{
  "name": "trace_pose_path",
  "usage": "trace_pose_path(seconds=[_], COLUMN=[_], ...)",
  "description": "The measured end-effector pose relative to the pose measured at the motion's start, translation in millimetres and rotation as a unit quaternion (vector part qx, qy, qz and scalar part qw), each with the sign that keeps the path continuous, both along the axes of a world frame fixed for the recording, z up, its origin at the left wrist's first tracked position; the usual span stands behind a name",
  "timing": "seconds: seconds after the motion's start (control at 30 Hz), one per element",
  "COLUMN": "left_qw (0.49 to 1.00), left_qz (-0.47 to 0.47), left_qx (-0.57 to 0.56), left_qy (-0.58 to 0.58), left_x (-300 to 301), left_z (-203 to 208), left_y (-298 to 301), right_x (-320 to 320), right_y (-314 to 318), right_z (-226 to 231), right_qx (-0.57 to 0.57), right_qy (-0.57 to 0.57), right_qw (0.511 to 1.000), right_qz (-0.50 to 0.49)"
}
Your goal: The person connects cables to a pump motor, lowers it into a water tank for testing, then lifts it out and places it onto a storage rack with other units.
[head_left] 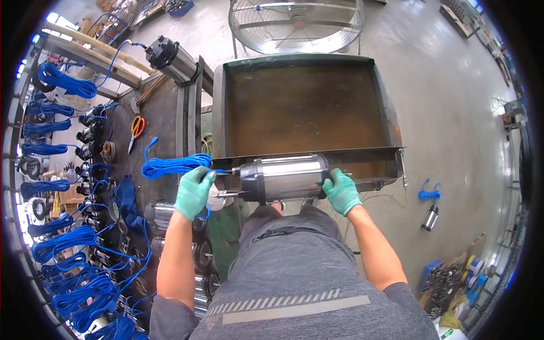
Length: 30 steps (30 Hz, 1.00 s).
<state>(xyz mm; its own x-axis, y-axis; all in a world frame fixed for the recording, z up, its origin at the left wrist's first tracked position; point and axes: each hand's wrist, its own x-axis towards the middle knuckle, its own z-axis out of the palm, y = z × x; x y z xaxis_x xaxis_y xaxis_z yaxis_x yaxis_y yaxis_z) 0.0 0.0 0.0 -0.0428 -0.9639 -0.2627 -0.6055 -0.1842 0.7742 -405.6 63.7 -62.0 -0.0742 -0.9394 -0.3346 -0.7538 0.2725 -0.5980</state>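
The pump motor [283,177], a stainless cylinder with a black end cap, lay on its side across the near rim of the rusty metal tray [306,107], carried between two green-gloved hands. The left hand [194,191] closed its fingers around the capped end where the blue cable [170,166] leaves it; the right hand [341,191] cupped the other end, fingers curled on the body. The smooth shell could have slipped in the gloves and dropped onto the rim or the person's legs, and the coiled cable, trailing left, could have snagged and tugged the motor askew. The worktop [161,113] to the left was dark and crowded with more motors and blue coils, with orange-handled scissors [136,129]. Beyond stood a large cage fan [297,22] on a pale concrete floor [453,113]; a small pump [429,218], probably a spare, lay there.
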Motion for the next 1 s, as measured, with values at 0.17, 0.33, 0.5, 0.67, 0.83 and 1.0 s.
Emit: trace_pose_path(seconds=[0.17, 0.33, 0.5, 0.67, 0.83, 1.0], left_qw=[1.000, 0.999, 1.000, 0.999, 0.988, 0.993], left_qz=[0.026, 0.014, -0.011, -0.012, 0.059, 0.037], left_qx=[0.002, 0.034, 0.003, 0.019, 0.082, 0.045], left_qy=[0.016, 0.023, 0.028, 0.031, 0.121, 0.105], left_x=[-10, -16, -11, -14, -6, -9], left_z=[-30, -35, -35, -35, -59, -60], left_y=[-16, -27, -20, -12, -2, -3], right_x=[2, 0, -18, -103, -157, -152], right_y=[-5, 2, 15, 55, 73, 61], right_z=[9, -4, 1, -34, -73, -80], right_qx=[0.012, -0.011, -0.008, -0.025, -0.010, 0.030], right_qy=[0.016, -0.018, -0.184, 0.037, 0.130, 0.171], right_qw=[1.000, 0.998, 0.980, 0.979, 0.953, 0.948], right_qz=[-0.018, -0.052, -0.068, -0.199, -0.273, -0.266])
